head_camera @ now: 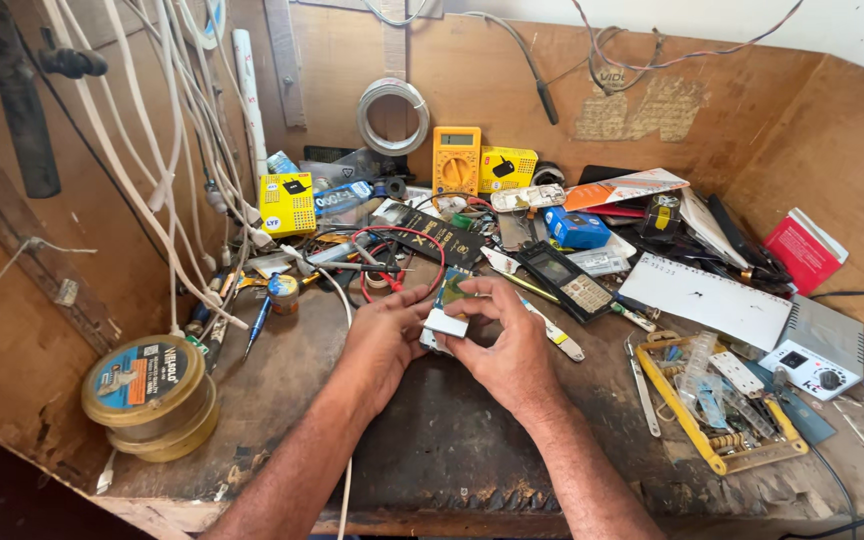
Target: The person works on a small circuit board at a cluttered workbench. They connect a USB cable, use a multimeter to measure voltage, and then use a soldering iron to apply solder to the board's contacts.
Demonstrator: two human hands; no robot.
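Both my hands meet over the middle of a worn wooden workbench [432,440]. Between them is a small mobile phone [446,310] with a silver lower part and a greenish board showing at its top. My left hand [382,340] grips its left side. On the right side my right hand [507,345] wraps its fingers over the top edge. Just behind the phone lie red and black probe leads [402,262].
A yellow multimeter [456,160] and small yellow boxes [288,204] stand at the back. A dark keypad phone [564,282], tweezers [642,385], a yellow tray of parts [722,410] and a grey power unit [818,348] lie to the right. Round tins [152,395] sit front left; cables [167,150] hang on the left.
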